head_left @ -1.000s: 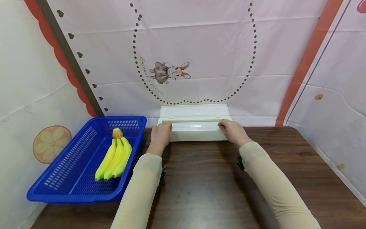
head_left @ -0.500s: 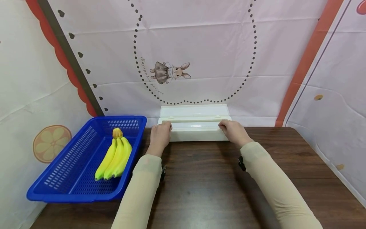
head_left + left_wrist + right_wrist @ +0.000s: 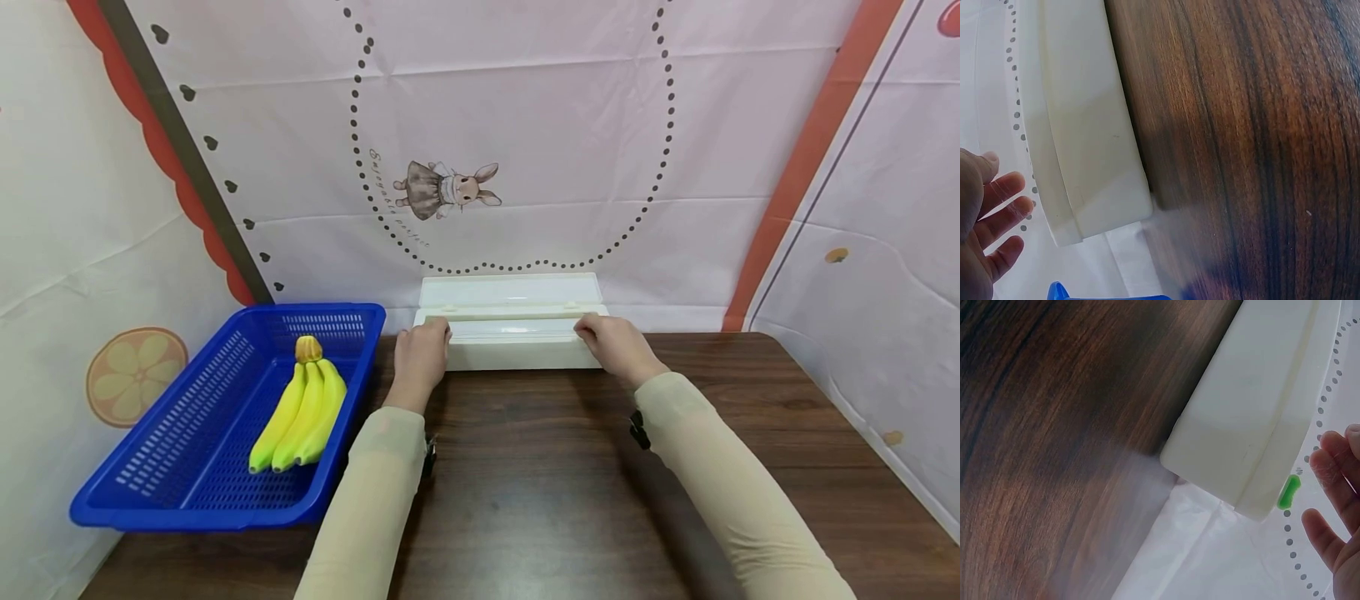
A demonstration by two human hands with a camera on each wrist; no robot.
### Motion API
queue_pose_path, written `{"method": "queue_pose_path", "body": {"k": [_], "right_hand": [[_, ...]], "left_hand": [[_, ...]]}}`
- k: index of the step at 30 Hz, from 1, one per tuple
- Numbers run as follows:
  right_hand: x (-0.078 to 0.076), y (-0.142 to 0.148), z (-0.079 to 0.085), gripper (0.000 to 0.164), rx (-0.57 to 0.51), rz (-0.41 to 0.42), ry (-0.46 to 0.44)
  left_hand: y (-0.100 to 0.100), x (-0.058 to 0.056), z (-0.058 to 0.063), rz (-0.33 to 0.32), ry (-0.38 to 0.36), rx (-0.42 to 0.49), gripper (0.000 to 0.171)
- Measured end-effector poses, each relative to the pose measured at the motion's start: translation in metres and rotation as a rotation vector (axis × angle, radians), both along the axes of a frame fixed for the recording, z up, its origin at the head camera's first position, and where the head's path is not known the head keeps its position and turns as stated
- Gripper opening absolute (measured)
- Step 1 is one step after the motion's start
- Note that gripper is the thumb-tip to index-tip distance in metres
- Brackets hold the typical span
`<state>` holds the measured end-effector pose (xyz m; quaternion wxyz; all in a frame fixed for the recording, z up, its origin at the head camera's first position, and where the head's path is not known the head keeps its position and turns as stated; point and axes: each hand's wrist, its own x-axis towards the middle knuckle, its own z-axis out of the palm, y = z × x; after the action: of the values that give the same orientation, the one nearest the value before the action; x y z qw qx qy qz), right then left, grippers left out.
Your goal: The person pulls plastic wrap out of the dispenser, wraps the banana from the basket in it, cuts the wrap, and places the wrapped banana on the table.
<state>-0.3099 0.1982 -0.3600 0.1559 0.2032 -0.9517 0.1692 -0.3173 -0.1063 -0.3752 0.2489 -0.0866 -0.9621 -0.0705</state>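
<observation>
A long white cling film dispenser [image 3: 517, 357] lies at the back of the table with its lid [image 3: 510, 290] raised behind it. Clear glossy film [image 3: 510, 326] runs across its top. At the left end, my left hand [image 3: 422, 354] pinches the film's edge between thumb and forefinger. My right hand [image 3: 613, 346] does the same at the other end. Both wrist views show the remaining fingers loosely bent, beyond the dispenser's upper edge. A small green slider [image 3: 1289, 492] sits near the right end of the dispenser, by the right fingers.
On the left stands a blue plastic basket [image 3: 352, 433] with a bunch of bananas [image 3: 307, 417] inside. Brown wood-grain table [image 3: 525, 483] spreads in front of the dispenser. A printed cloth [image 3: 570, 167] hangs close behind it, and more cloth borders both sides.
The right hand and forearm have shifted very slightly to the right. The left hand, dispenser and basket look unchanged.
</observation>
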Motion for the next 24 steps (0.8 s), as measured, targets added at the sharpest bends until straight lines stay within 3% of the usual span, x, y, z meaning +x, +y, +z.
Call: {"method": "queue_pose_path", "body": {"k": [9,24], "right_hand": [[0.0021,0.0013,0.0031,0.02,0.001,0.007,0.0],[0.0054,0.0018,0.0067,0.021,-0.003,0.022,-0.001]], "left_hand": [[0.0003,0.0026,0.0014,0.012,-0.042,0.028,0.013],[0.0008,0.0102,0.0035,0.018,-0.019,0.073,0.013]]}}
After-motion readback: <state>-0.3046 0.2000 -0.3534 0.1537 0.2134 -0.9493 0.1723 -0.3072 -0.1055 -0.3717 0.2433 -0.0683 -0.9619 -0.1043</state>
